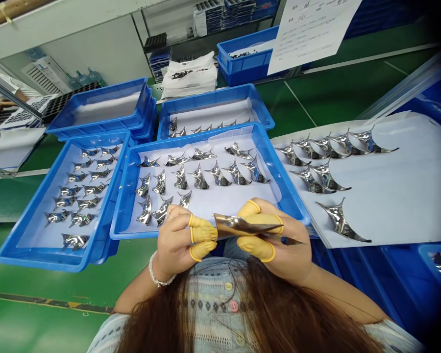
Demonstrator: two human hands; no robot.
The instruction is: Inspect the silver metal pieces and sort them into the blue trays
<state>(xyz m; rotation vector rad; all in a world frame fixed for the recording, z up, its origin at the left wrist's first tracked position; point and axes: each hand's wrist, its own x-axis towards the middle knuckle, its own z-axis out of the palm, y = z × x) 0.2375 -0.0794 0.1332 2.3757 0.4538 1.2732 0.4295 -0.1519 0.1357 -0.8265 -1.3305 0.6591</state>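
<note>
I see a shiny, curvy metal piece by the near edge of the blue plastic tray. The left hand pinches its wide end; the right hand grips its pointy end. Yellow covers wrap some fingertips. More pieces sit inside the tray. Smooth white paper lies right of the tray; past the tray, a hanging sheet hides part of a blue bin.

The green floor (glossy, dark-striped) fronts pale panelling.
</note>
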